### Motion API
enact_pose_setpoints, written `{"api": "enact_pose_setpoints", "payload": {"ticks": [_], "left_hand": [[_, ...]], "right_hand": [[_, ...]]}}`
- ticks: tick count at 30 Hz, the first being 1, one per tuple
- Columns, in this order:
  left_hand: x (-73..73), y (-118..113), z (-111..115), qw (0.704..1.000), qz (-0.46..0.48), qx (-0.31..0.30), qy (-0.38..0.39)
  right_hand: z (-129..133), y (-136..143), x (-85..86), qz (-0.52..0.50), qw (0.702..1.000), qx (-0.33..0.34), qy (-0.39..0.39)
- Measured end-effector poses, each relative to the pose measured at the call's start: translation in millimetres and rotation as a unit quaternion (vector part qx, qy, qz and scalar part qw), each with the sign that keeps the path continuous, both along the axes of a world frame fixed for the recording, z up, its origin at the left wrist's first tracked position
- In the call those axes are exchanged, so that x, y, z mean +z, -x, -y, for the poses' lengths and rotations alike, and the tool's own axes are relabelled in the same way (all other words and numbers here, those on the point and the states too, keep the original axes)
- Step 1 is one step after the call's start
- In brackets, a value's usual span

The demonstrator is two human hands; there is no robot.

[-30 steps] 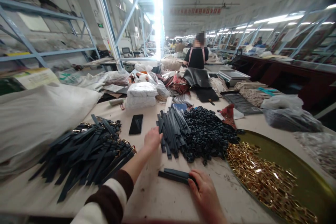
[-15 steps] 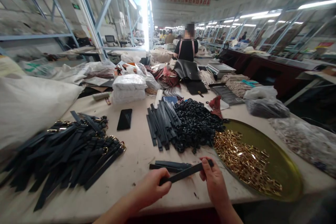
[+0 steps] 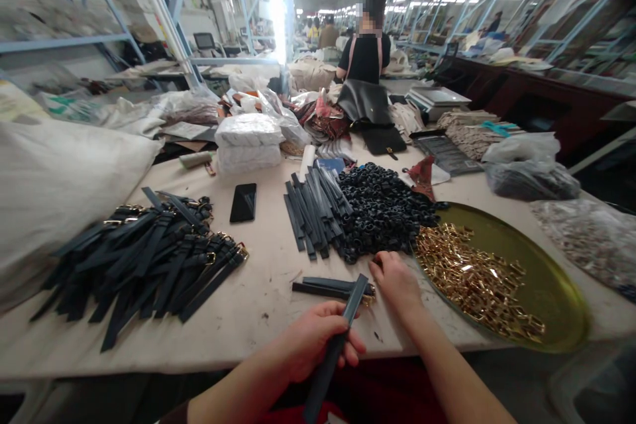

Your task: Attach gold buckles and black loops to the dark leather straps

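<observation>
My left hand (image 3: 325, 334) grips a dark leather strap (image 3: 324, 374) near its middle, tilted over the table's front edge. At the near edge of a heap of small black loops (image 3: 385, 212), my right hand (image 3: 397, 281) rests low with its fingers bent together; whatever is between the fingertips is hidden. A few straps (image 3: 322, 287) lie on the table just beyond my left hand, with a bit of gold metal at their right end. Loose flat strips (image 3: 315, 212) are stacked beside the loops. Gold buckles (image 3: 472, 278) cover part of a round tray (image 3: 551, 271) on the right.
Straps with gold buckles (image 3: 149, 258) are piled on the left, next to a large white sack (image 3: 64, 199). A black phone (image 3: 243, 203) lies between the piles. Wrapped packages (image 3: 248, 142) and a black leather bag (image 3: 370, 112) stand farther back. A person (image 3: 365, 53) is beyond the table.
My right hand has let go of the strap and moved to the loop heap. The left hand has swung the strap from nearly level to steeply slanted, closer to me. The view has tipped downward.
</observation>
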State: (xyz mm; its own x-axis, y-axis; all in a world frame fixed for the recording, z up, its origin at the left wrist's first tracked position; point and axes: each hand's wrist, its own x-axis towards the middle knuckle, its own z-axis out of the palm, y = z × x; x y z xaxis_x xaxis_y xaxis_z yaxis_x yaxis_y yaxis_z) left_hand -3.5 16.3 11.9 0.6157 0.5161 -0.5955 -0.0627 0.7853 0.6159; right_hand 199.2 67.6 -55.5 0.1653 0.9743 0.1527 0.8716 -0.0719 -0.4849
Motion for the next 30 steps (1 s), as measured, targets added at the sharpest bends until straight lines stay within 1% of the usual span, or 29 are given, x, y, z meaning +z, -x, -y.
{"api": "enact_pose_setpoints", "payload": {"ticks": [2,4,9,11,12,13,14,15,17,19,20,21,22,24,30], "left_hand": [[-0.7,2.7,0.2,1.0,0.006,0.007,0.006],[-2.0,4.1,0.4,1.0,0.011,0.011,0.013],[-7.6,1.7,-0.1,0.999,0.016,0.014,0.029],[-10.0,0.0,-0.5,0.999,0.023,0.006,0.034],[-10.8,-0.7,-0.7,0.999,0.027,0.003,0.036],[-11.3,-1.2,-1.0,0.999,0.03,0.001,0.037],[-11.5,-1.5,-1.3,0.999,0.031,0.002,0.038],[-11.2,-1.6,-1.7,0.999,0.03,0.004,0.039],[-10.1,-1.5,-2.6,0.999,0.027,0.011,0.039],[-8.7,-1.3,-3.3,0.999,0.029,0.014,0.042],[-8.1,-1.3,-3.5,0.998,0.033,0.015,0.045],[-7.7,-1.4,-3.7,0.998,0.036,0.014,0.05],[-7.4,-1.7,-3.7,0.998,0.039,0.015,0.054],[-7.2,-2.8,-3.3,0.997,0.04,0.015,0.063],[-7.9,-7.3,-1.1,0.995,0.049,0.006,0.087]], "right_hand": [[-1.3,-1.9,-4.1,0.014,1.0,0.006,0.001],[2.9,-3.8,-5.5,0.017,1.0,0.02,0.004],[25.9,-11.0,1.1,-0.014,0.999,0.035,0.006],[37.2,-9.4,7.4,-0.089,0.996,0.026,0.016],[42.8,-7.0,11.1,-0.157,0.987,0.019,0.031],[48.1,-3.5,14.7,-0.24,0.969,0.008,0.051],[53.1,0.6,18.1,-0.331,0.941,-0.007,0.072],[57.5,5.1,21.0,-0.419,0.903,-0.024,0.088],[64.5,13.5,24.3,-0.56,0.821,-0.058,0.101],[69.4,19.2,24.4,-0.656,0.742,-0.09,0.103],[71.2,20.8,23.7,-0.688,0.71,-0.103,0.108],[72.7,21.7,22.8,-0.71,0.685,-0.112,0.116],[74.1,22.0,22.0,-0.726,0.667,-0.117,0.124],[76.8,21.5,21.1,-0.741,0.647,-0.118,0.132],[83.2,20.9,22.0,-0.744,0.646,-0.114,0.127]]}}
